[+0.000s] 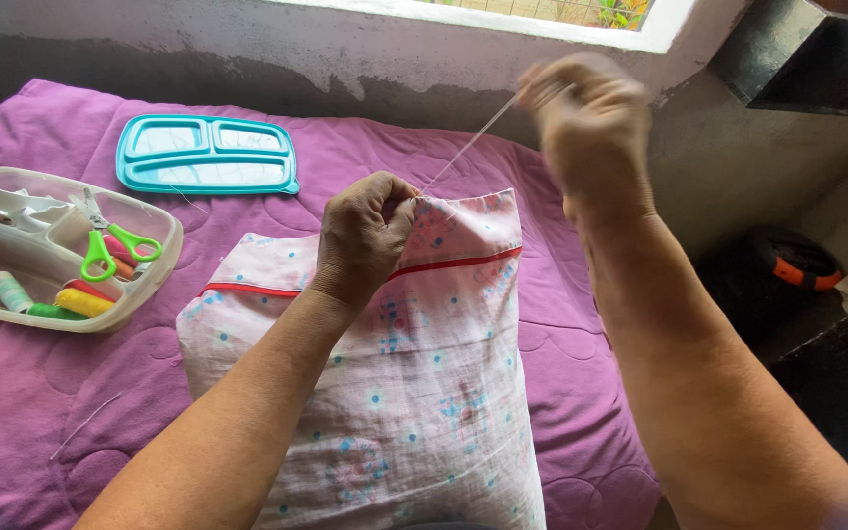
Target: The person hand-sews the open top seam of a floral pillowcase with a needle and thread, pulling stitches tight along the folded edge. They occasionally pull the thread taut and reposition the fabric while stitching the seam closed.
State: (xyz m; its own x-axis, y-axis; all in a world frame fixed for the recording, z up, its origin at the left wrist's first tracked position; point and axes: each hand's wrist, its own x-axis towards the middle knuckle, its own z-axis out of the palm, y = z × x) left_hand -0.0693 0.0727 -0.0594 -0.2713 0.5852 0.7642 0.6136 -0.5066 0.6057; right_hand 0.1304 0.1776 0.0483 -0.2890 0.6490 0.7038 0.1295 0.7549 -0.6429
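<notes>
**Thread pulled taut over a pink pillow**

A person seated at a bed covered with a purple quilt point(561, 324) sews the top edge of a pink patterned pillow point(434, 393), which stands on end on the quilt between the two forearms. The left hand point(365, 236) is curled shut, its grip pinching the fabric at the pillow's upper edge, just above a red piped seam point(463, 260). The right hand point(591, 128) is raised up and away toward the wall, its fingers pressed together on a pale thread point(468, 145) that runs in a straight, tight line down to the pinched spot; no needle can be made out in the blurred fingers. To the left on the quilt lies a clear plastic box point(154, 280) holding green-handled scissors point(110, 245) and spools of coloured thread point(76, 299), and behind it a teal lid point(206, 154) with moulded compartments. A loose strand of thread point(85, 424) lies on the quilt near the left elbow. The step in hand looks to be drawing a stitch tight; the next move would likely call for the right hand to come back down to the pinched edge while the left keeps the fabric steady, so that the seam does not pucker
</notes>
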